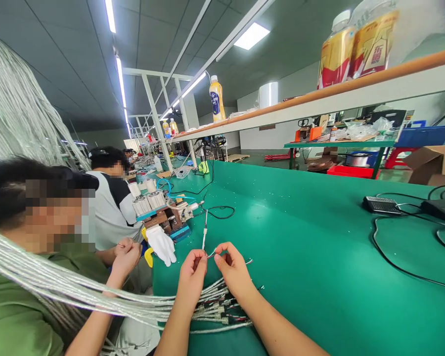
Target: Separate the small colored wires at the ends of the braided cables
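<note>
Both of my hands are raised over the near edge of the green table, close together. My left hand point(194, 271) pinches a thin cable point(204, 238) that stands up from its fingertips, with a white collar and a dark end. Between the two hands run fine light and reddish wires point(211, 254). My right hand point(233, 267) has its thumb and forefinger closed on the ends of these wires. Beneath my hands lies a bundle of silvery braided cables point(144, 302), with connectors and stripped coloured wires at its right end.
At the left sits a person in green point(18, 296), hands near the table edge. A bench machine point(161, 210) with a white glove point(162, 244) stands at the table's left. Pedals point(382, 205) with black cords lie at the right. A shelf point(300, 106) with bottles crosses above.
</note>
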